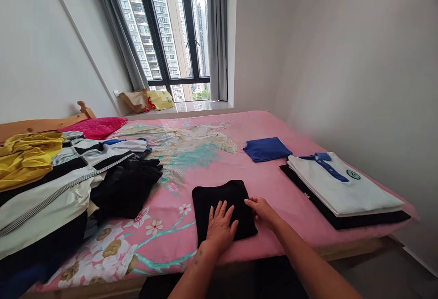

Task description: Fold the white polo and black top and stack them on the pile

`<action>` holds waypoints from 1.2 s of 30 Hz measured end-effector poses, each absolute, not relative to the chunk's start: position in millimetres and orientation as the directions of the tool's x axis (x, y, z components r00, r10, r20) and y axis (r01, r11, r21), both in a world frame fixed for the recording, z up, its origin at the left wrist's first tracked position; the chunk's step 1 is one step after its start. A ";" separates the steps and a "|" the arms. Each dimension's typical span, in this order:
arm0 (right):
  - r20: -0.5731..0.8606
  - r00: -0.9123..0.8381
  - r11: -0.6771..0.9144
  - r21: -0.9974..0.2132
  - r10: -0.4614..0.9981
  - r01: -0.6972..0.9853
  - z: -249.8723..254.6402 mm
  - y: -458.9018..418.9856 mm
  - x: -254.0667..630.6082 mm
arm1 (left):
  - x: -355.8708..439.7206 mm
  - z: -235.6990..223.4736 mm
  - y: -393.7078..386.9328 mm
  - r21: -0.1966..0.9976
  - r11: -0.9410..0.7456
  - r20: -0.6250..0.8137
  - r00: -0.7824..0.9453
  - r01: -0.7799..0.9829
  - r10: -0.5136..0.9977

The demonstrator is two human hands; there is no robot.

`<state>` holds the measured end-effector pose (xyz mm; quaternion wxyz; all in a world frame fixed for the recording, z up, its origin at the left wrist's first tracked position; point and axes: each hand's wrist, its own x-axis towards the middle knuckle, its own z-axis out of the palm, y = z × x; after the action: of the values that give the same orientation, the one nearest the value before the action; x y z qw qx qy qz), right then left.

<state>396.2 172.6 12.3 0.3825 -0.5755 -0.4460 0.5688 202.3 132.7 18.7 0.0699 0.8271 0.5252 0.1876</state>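
Observation:
A black garment [219, 193], folded into a rough square, lies on the pink bed near its front edge. My left hand [221, 227] rests flat on top of it, fingers spread. At the garment's right edge, my right hand [263, 209] has thumb and fingertips pinched together on the cloth. Beyond and to the right is a folded blue garment [267, 149]. A white polo shirt [345, 187] with a blue collar and a round green badge lies folded on a black folded garment [337, 221] at the right.
Loose clothes fill the bed's left side, among them a yellow garment [29, 157] and a crumpled black one [128, 187]. Behind them lies a red pillow [99, 127]. A brown paper bag [136, 100] and a yellow bag [160, 100] sit on the window ledge.

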 end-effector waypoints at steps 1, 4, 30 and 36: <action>-0.318 -0.032 -0.315 -0.946 0.948 0.076 11.8 178.7 395.0 | 203.4 14.3 133.6 0.304 -0.431 0.221 0.377 0.850 0.899; -0.331 0.017 -0.331 -0.939 0.944 0.091 9.6 200.5 390.6 | 201.6 6.5 133.1 0.288 -0.435 0.204 0.389 0.853 0.898; 0.030 0.075 -0.059 -0.362 0.997 0.930 -21.9 191.8 320.3 | 157.5 4.3 171.4 0.281 -0.185 0.072 0.171 0.942 0.983; 0.227 0.165 0.029 -0.665 0.960 0.746 -19.2 186.0 339.4 | 138.4 -3.6 160.5 0.558 -0.177 0.265 0.029 0.811 0.964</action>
<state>339.4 186.0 -19.2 0.3474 -0.6796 -0.6275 0.1538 138.4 160.5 -3.6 0.1270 0.7058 0.6286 0.3010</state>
